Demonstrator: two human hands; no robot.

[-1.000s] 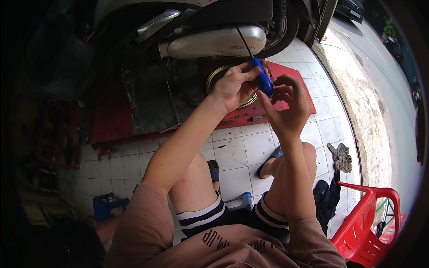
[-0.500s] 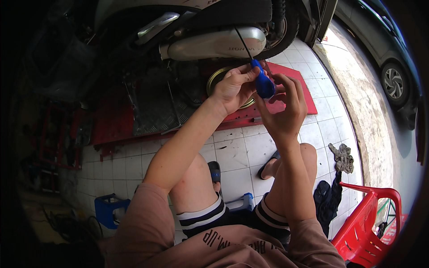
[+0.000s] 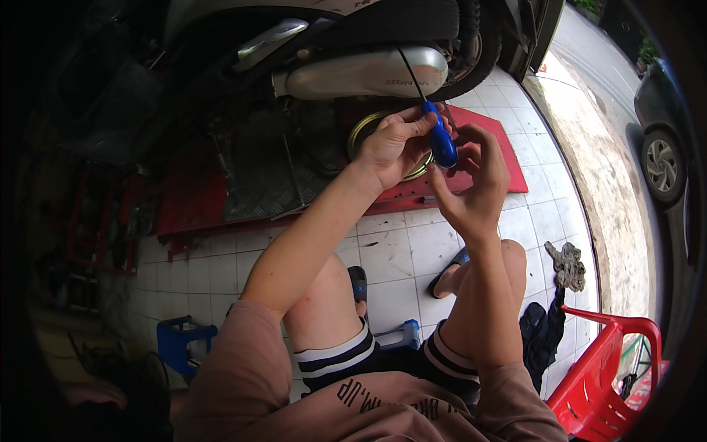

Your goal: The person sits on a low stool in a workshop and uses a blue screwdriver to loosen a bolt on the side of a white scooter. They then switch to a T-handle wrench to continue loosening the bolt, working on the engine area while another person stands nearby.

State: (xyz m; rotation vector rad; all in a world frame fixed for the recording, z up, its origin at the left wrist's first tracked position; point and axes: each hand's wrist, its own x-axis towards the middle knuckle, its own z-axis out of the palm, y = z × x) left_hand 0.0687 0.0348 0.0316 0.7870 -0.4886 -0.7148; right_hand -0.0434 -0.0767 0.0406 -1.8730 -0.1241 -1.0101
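Note:
My left hand (image 3: 394, 147) is closed on the blue handle of a screwdriver (image 3: 443, 140), its thumb across the handle. The thin dark shaft rises toward the silver side casing (image 3: 342, 74) of a scooter, overlapping it; I cannot tell whether the tip touches anything. My right hand (image 3: 479, 177) is beside the handle's rounded end, fingers curved and apart; any contact is unclear. Behind my hands a gold-coloured ring (image 3: 357, 136), partly hidden, lies on the red lift platform (image 3: 504, 169).
Blue stools (image 3: 177, 350) stand low left and between my legs. A red plastic chair (image 3: 589, 376), a grey rag (image 3: 567, 265) and dark cloth (image 3: 537, 339) are at right. A car (image 3: 663, 166) is on the street outside. Another person's arm (image 3: 99, 394) shows dimly at lower left.
The view has shifted slightly, with my hands and the screwdriver a little lower and to the right. The car outside has changed position. My grip looks much the same.

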